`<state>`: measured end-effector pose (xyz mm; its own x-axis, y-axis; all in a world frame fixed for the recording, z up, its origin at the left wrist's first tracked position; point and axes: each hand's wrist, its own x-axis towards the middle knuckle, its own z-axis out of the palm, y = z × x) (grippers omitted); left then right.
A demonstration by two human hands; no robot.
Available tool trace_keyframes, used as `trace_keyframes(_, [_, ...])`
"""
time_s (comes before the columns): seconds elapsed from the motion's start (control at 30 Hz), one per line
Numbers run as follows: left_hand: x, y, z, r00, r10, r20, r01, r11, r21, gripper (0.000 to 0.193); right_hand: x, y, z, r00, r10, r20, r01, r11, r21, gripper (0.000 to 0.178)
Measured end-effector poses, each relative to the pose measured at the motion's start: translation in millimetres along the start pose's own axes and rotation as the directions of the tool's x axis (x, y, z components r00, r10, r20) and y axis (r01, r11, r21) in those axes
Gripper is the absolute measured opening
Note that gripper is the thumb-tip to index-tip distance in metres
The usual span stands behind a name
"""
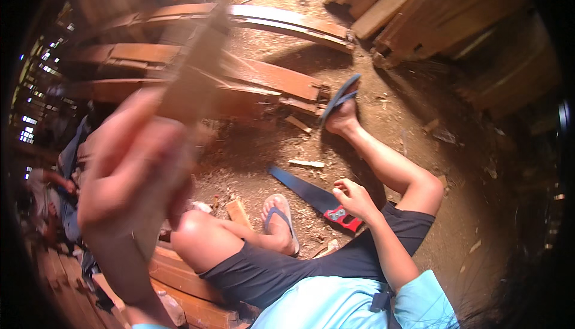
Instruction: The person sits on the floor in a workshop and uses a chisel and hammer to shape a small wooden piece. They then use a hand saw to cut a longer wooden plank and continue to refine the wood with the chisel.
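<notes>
Raised close at the left, my left hand (126,167) is closed around a flat strip of wood (197,65). The strip points up and away from me, and both are smeared by motion. My right hand (354,199) hangs over my lap, its fingers loosely bent and apart, holding nothing. Just beyond and below it, a hand saw (305,190) with a dark blue blade and a red handle lies on the ground between my legs. Whether the right hand touches the saw I cannot tell.
Several reddish-brown wooden beams (275,77) lie across the ground ahead. More timber (413,11) leans at the far right. Shavings and a small offcut (305,163) litter the dirt floor. Another person (54,200) is partly visible at the left edge. A wooden piece (185,275) is beside my left thigh.
</notes>
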<state>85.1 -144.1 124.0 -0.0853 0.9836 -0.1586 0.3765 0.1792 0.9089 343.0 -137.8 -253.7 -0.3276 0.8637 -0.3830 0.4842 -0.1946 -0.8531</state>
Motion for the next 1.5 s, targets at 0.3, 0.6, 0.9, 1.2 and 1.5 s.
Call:
trace_keyframes(0.3, [5.1, -137.8, -1.0, 0.527, -0.540, 0.656, -0.033, 0.758, 0.651, 0.036, -13.9, -120.9, 17.5, 0.811, -0.541, 0.225, 0.420, 0.805, 0.420, 0.048])
trace_keyframes(0.6, [7.2, -139.5, -6.7, 0.587, -0.583, 0.562, 0.227, 0.785, 0.577, 0.039, -1.8, -139.9, 44.5, 0.774, -0.519, 0.363, 0.291, 0.800, 0.525, 0.028])
trace_keyframes(0.9, [30.1, -129.6, -16.0, 0.537, -0.647, 0.542, 0.069, 0.674, 0.735, 0.041, 12.5, -159.8, 33.4, 0.708, -0.495, 0.504, 0.315, 0.860, 0.401, 0.030])
trace_keyframes(1.2, [22.3, -154.4, -4.0, 0.771, -0.472, 0.427, -0.179, 0.482, 0.858, 0.042, 17.5, -165.6, 50.1, 0.726, -0.551, 0.411, 0.581, 0.812, 0.062, 0.023])
trace_keyframes(1.5, [9.1, -177.7, 8.1, 0.893, -0.296, 0.339, -0.208, 0.397, 0.894, 0.040, 2.8, -153.0, 77.5, 0.783, -0.616, 0.087, 0.598, 0.708, -0.376, 0.032])
